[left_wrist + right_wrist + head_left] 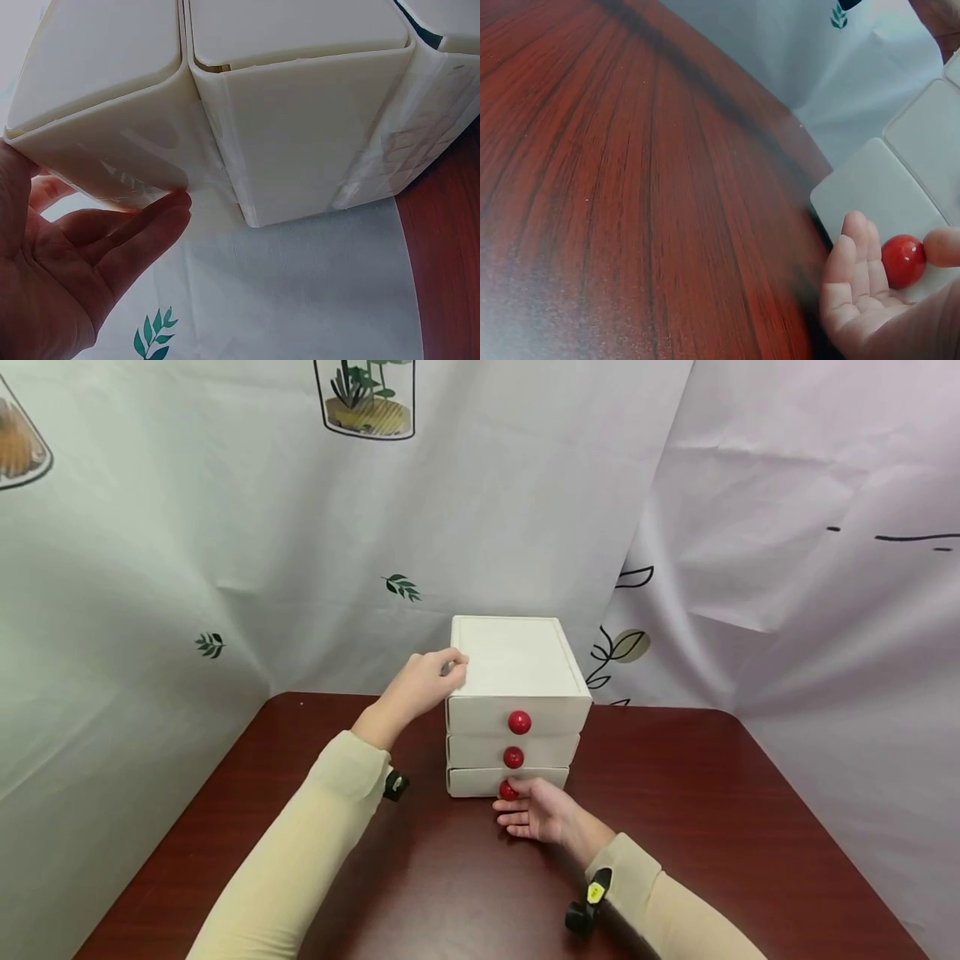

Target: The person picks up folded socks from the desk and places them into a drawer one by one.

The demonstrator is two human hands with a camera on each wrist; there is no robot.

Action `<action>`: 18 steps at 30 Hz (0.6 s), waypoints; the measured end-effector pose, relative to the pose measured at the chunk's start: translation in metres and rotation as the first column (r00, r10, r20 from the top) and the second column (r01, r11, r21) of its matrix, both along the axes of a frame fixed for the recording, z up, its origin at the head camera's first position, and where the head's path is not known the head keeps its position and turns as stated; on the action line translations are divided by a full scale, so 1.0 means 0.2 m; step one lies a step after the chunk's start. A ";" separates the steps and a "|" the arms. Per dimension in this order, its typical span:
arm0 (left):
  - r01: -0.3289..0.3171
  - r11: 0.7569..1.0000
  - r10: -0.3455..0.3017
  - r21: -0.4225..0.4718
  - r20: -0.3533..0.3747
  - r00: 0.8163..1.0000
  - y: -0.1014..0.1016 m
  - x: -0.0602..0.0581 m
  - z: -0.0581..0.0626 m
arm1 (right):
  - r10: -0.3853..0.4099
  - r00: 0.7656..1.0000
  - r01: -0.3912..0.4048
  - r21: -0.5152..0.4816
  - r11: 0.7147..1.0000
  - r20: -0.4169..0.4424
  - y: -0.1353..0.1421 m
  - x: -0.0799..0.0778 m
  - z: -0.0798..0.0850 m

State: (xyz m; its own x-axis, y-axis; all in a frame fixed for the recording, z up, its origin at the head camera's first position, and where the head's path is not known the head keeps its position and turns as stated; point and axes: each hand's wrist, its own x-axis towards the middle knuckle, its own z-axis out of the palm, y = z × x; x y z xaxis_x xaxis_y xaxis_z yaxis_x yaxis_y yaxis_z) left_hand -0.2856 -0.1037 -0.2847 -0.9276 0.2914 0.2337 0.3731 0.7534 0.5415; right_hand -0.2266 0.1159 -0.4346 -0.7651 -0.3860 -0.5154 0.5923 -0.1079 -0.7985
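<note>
A white three-drawer cabinet (517, 656) stands on the table, with a round red knob on each drawer front. My left hand (433, 675) grips its upper left edge. In the left wrist view, fingertips (176, 206) of that hand touch the cabinet's side wall. At the lowest drawer (468, 782), my right hand (546, 812) pinches the red knob (904, 261). The thumb lies against one side of the knob in the right wrist view, and the other fingers are on its opposite side. The three drawers look closed.
The cabinet sits near the back of a dark reddish-brown table (675, 810). Behind and beside the table hangs a pale cloth (322, 543) printed with leaves and jars. The middle knob (513, 757) and top knob (519, 722) are just above my right hand.
</note>
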 end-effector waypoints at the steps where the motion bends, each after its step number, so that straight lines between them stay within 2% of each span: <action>1: -0.003 1.000 0.003 0.002 -0.003 1.000 0.00 0.00 0.00 | 0.003 1.000 -0.003 -0.002 1.000 -0.001 0.00 0.00 0.00; 11: -0.010 1.000 0.010 -0.005 -0.014 1.000 -0.01 0.00 -0.01 | 0.105 0.994 -0.105 0.010 0.994 -0.025 0.04 0.05 0.00; 14: -0.001 1.000 0.001 -0.014 -0.024 1.000 -0.02 0.01 -0.02 | 0.131 0.989 -0.129 0.027 0.991 -0.071 0.07 0.08 0.01; 18: 0.016 1.000 -0.016 -0.015 -0.044 0.999 -0.03 0.06 -0.04 | 0.153 0.971 -0.147 0.044 0.988 -0.184 0.15 0.11 0.05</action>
